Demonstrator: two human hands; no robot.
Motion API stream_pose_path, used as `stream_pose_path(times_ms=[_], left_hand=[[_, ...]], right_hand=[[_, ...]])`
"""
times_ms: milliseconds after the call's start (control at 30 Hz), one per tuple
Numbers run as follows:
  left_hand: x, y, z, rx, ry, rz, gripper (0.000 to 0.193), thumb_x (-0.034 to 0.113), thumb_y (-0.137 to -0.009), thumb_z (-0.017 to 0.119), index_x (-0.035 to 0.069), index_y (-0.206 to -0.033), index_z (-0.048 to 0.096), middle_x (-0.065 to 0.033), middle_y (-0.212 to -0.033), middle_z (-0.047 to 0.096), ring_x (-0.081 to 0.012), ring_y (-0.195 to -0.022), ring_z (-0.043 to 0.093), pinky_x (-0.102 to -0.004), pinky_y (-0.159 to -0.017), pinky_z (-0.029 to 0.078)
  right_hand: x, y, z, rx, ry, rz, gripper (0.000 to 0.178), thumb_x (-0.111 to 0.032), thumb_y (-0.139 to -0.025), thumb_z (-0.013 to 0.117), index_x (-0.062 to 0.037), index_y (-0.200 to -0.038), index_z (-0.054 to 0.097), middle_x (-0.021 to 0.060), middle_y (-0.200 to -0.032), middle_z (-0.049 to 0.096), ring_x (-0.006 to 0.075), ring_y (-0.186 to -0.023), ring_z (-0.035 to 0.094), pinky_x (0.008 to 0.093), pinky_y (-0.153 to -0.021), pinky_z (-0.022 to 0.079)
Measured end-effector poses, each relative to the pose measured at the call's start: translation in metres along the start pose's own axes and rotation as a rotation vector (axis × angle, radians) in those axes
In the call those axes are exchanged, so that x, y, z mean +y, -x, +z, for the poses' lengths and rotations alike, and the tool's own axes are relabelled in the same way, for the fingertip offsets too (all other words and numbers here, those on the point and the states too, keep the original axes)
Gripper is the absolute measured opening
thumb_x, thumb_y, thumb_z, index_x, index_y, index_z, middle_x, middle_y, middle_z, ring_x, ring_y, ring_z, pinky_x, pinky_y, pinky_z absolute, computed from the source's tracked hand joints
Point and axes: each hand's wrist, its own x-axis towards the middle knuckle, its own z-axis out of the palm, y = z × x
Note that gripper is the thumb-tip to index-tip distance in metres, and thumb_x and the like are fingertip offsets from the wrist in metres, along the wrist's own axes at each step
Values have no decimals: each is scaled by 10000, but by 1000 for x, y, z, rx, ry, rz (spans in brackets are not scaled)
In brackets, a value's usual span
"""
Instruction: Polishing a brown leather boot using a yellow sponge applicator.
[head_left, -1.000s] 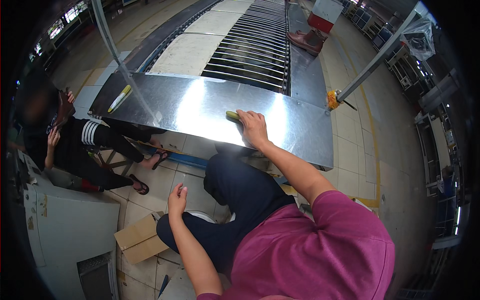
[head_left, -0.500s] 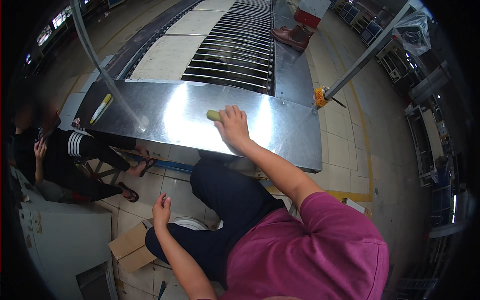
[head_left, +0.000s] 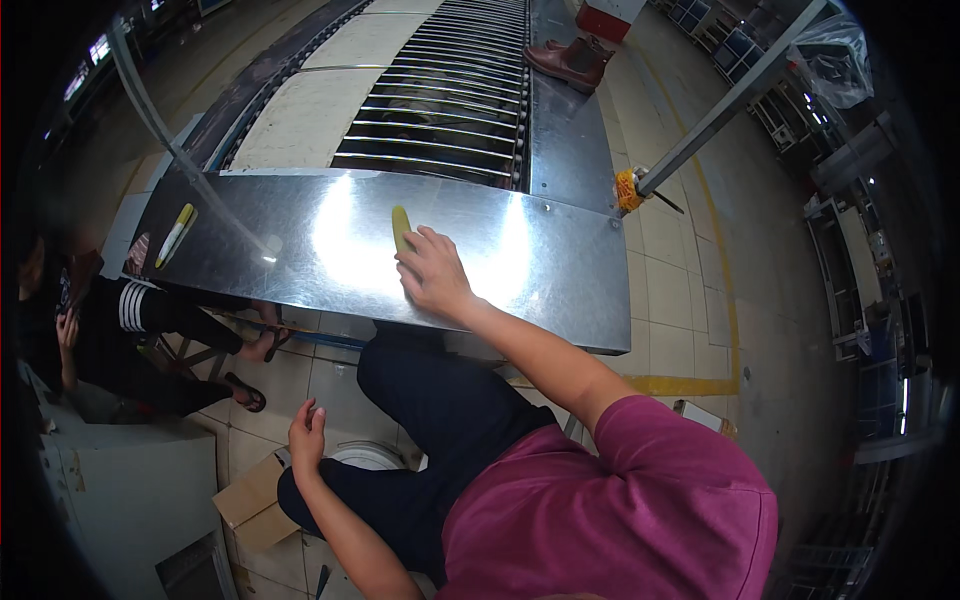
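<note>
My right hand [head_left: 436, 272] rests over the shiny metal tabletop [head_left: 570, 270], its fingers closed round the lower end of a slim, round-ended yellow-green object [head_left: 401, 226]. The upper end of this object sticks out beyond my fingers, pointing away from me; its kind is not clear. Above my left knee, off the table, my left hand [head_left: 306, 440] is held up with its fingers loosely apart and nothing in it. Toward the table's left end lies a slender yellow-and-white tool [head_left: 176, 236], like a pen or a cutter.
Beyond the tabletop runs a conveyor of metal rods [head_left: 435, 125] with pale panels [head_left: 300, 118]. Brown boots [head_left: 570, 62] stand at its right side. A slanting post [head_left: 720, 110] rises at the right corner. Another person [head_left: 110, 320] sits at the left, near a grey cabinet [head_left: 140, 490] and cardboard [head_left: 255, 500].
The yellow-green object has turned from lying sideways to pointing away from me, still in my right hand. The whole view has shifted slightly; my left hand stays above my knee.
</note>
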Motion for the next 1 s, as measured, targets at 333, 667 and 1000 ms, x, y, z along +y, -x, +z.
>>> stream_pose_path(times_ms=[333,667,1000], left_hand=[[-4,1,3,10,-33,-15,469,272,-1039,664,29,-1436,604,-192,-1204,731,-251,-1101,688,-367,-986,523],[-4,0,2,7,-44,-15,478,287,-1038,664,33,-1439,604,-192,-1201,734,-252,-1096,691,-366,-984,522],[4,1,3,1,-51,-11,479,283,-1043,657,19,-1438,598,-191,-1200,735,-253,-1096,691,-368,-984,523]], right_hand=[[4,-1,1,72,118,106,358,1,-897,622,-79,-1245,657,136,-1257,627,353,-1303,538,522,-1126,359],[-7,-2,-9,-24,149,147,305,-159,-897,739,-105,-1187,660,97,-1064,634,281,-962,590,435,-837,414],[17,0,2,151,93,253,298,-119,-907,691,-67,-1200,715,180,-1344,616,421,-1364,492,546,-1126,357]])
